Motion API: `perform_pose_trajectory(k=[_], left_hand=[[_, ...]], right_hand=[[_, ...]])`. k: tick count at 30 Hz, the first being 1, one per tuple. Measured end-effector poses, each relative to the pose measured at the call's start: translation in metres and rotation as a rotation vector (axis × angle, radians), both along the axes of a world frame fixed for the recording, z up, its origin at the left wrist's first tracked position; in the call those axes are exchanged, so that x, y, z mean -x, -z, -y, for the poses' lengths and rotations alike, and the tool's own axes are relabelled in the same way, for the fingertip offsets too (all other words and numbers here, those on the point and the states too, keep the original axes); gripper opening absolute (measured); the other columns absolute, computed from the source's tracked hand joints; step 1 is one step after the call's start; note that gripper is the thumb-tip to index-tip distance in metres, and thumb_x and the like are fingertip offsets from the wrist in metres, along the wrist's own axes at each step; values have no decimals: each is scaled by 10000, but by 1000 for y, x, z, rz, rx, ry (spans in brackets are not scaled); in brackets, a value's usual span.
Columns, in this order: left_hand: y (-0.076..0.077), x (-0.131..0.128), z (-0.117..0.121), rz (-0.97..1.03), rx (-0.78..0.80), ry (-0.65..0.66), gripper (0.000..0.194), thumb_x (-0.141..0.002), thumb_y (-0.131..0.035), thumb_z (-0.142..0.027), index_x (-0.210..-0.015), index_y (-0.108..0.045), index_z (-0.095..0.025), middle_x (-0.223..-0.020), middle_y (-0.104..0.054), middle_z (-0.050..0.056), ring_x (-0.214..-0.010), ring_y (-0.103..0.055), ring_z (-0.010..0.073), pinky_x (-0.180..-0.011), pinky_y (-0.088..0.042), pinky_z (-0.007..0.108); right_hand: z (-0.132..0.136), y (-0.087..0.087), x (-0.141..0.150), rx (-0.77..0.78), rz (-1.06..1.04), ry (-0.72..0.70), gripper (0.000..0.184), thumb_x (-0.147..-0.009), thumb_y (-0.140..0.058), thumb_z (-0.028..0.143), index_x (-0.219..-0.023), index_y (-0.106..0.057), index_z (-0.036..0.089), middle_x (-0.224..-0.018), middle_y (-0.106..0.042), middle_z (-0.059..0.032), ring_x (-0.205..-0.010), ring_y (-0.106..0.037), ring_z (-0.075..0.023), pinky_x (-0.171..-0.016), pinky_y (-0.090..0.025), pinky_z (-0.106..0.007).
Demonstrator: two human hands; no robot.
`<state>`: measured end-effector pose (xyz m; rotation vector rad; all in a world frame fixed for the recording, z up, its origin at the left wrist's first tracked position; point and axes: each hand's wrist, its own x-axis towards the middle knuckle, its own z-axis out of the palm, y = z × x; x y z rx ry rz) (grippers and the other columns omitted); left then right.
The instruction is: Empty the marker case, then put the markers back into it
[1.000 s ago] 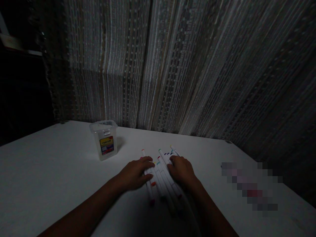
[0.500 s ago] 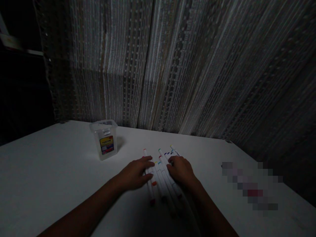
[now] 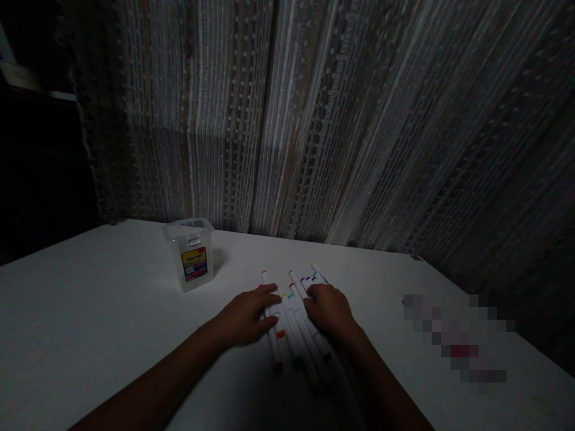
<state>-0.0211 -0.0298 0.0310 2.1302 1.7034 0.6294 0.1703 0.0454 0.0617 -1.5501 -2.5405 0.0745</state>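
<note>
Several white markers (image 3: 294, 323) with coloured ends lie in a loose, overlapping bunch on the white table, most pointing away from me. My left hand (image 3: 249, 314) rests on the left side of the bunch, its fingers stretched over the markers and its thumb apart. On the right side, my right hand (image 3: 330, 308) has its fingers curled down over markers, which it partly hides. Red, green, yellow, blue and orange ends show between and beyond the hands. The near ends are in dim shadow.
A clear plastic tub (image 3: 191, 254) with a yellow and blue label stands upright at the left on the table (image 3: 135, 299). A blurred-out object (image 3: 453, 341) lies to the right. Behind the table's far edge hangs a striped woven curtain (image 3: 269, 120).
Both hands stay almost still on the markers. The markers at the right shift very slightly, and a yellow end now shows beside my right hand.
</note>
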Motion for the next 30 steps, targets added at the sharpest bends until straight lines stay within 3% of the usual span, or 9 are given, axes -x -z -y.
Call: perform_pose_trajectory(k=[30], left_hand=[[0, -2, -2, -23, -11, 4, 395, -801, -518, -327, -1189, -524, -249, -1384, -382, 53, -1255, -394, 207, -1066, -339, 394]], right_hand=[[-1, 1, -1, 2, 6, -11, 237, -795, -468, 300, -857, -651, 162, -882, -670, -107, -864, -602, -227, -714, -395, -307]])
